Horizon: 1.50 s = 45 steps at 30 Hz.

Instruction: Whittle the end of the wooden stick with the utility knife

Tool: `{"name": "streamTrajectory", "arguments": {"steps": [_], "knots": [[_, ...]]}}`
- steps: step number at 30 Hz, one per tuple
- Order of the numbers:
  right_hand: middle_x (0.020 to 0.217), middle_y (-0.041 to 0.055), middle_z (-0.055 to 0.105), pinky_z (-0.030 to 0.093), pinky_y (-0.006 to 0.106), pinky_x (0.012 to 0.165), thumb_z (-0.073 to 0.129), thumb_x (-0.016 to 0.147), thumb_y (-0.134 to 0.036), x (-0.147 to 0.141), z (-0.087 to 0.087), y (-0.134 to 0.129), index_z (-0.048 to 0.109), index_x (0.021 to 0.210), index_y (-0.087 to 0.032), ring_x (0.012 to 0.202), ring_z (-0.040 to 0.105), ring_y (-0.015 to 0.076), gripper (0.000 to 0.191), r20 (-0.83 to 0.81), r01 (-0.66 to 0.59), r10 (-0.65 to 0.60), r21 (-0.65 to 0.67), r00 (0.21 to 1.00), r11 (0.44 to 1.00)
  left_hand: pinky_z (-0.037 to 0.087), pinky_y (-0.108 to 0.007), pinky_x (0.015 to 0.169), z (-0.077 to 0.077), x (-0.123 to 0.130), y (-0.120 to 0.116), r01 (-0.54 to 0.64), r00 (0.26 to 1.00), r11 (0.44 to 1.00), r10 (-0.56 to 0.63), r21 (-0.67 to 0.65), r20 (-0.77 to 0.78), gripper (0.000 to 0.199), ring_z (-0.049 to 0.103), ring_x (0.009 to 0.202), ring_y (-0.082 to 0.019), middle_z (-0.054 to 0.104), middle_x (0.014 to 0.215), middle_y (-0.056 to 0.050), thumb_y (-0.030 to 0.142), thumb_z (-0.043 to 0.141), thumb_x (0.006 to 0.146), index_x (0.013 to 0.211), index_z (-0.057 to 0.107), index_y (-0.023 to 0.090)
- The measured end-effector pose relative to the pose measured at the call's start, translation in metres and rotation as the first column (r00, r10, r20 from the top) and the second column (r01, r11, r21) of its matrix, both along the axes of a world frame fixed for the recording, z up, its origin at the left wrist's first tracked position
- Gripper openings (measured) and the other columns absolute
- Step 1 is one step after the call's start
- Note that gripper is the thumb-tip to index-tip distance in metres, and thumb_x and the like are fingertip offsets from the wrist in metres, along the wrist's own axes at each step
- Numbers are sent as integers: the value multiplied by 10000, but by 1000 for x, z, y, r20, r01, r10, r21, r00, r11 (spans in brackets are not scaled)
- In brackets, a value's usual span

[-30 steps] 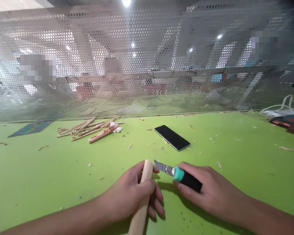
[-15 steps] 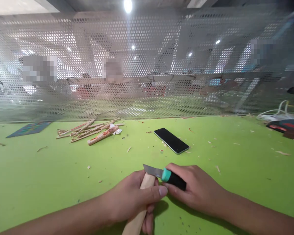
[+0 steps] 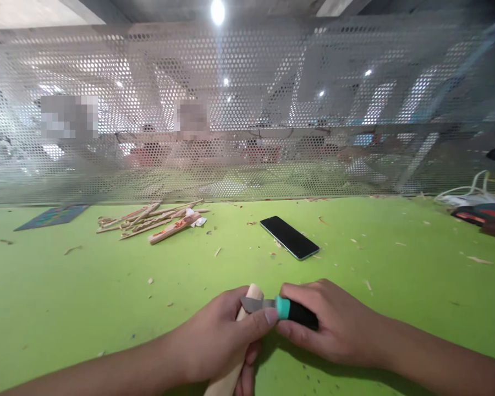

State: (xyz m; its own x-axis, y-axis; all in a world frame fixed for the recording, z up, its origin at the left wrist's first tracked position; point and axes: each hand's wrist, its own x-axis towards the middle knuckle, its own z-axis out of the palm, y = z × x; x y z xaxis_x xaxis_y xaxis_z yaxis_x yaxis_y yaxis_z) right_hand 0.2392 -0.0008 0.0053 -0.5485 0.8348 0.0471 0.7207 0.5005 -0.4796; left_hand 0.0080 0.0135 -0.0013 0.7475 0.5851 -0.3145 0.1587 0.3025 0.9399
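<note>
My left hand (image 3: 226, 335) is wrapped around a pale wooden stick (image 3: 226, 378), whose rounded top end pokes out above the fingers. In my right hand (image 3: 334, 324) is a carving knife (image 3: 299, 313) with a black and teal handle. Its short slanted blade lies across the stick just below the top end, and my left thumb presses close to the back of the blade, near the handle collar. Part of the stick is hidden under the left fingers and thumb.
A black phone (image 3: 289, 237) lies beyond my hands. Carved wooden pieces (image 3: 148, 220), one stained red, are piled at the back left beside a flat patterned sheet (image 3: 51, 216). A power tool (image 3: 484, 215) and white cable (image 3: 474, 184) sit far right. Perforated screen (image 3: 247, 110) stands behind; shavings are scattered about.
The knife blade has come down from the stick's top end to a little below it. My left thumb now sits against the knife near its collar.
</note>
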Motion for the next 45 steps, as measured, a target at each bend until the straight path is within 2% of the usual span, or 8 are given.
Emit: {"name": "streamTrajectory", "arguments": {"steps": [3,7,10,17,24,31,36,45], "knots": [[638,-42,536,240,256,525,564,975,-654,0,-1,0,517,796,-217,535,428,124,474,7,9,-9,-3,1000,1000,417,-185,375,7,-1,2,29,998,1000,-29,5,-57,455,540,355,-113,548,544,77,594,723,881,833,471,218],[645,-34,552,238,256,525,549,978,-664,0,-1,-1,515,801,-217,542,445,131,482,9,24,-24,-4,1000,1000,423,-192,386,9,-2,7,125,991,992,-124,12,-41,494,543,357,-118,534,486,42,621,675,903,724,492,198],[649,-34,560,235,254,522,558,983,-645,0,-1,0,520,807,-216,543,461,131,465,13,32,-31,-6,999,999,418,-191,380,5,-2,7,88,996,996,-88,-6,3,492,530,345,-111,516,494,58,631,639,924,735,490,201],[650,-24,582,236,256,516,548,990,-637,-1,0,1,534,810,-212,539,486,136,462,23,37,-37,5,999,999,425,-203,382,3,-2,4,47,999,999,-46,22,-30,456,541,343,-120,517,502,61,591,591,965,748,505,199],[663,-30,557,248,262,533,579,971,-624,3,-2,1,530,800,-216,546,465,133,445,44,-29,28,35,999,999,418,-187,393,11,-3,7,123,985,992,-121,14,-127,497,577,379,-129,543,508,51,627,696,876,725,493,199],[663,-36,541,241,261,534,554,989,-611,4,-2,0,520,808,-217,548,449,130,435,31,-18,17,25,999,1000,415,-187,375,11,-2,3,89,988,995,-82,52,-131,424,558,353,-125,531,504,53,533,585,972,722,498,201],[654,-42,527,240,260,535,571,981,-604,3,-1,1,506,794,-220,546,445,129,432,34,-20,19,17,999,1000,410,-180,378,11,-2,4,119,976,991,-107,53,-187,487,569,362,-127,524,483,37,544,579,974,651,480,194],[659,-41,526,219,260,530,560,991,-606,3,-2,3,500,802,-218,547,437,128,436,40,-20,19,17,999,1000,410,-187,368,9,-1,2,86,991,995,-79,58,-106,420,555,347,-128,519,497,50,525,563,989,731,496,200]]}}
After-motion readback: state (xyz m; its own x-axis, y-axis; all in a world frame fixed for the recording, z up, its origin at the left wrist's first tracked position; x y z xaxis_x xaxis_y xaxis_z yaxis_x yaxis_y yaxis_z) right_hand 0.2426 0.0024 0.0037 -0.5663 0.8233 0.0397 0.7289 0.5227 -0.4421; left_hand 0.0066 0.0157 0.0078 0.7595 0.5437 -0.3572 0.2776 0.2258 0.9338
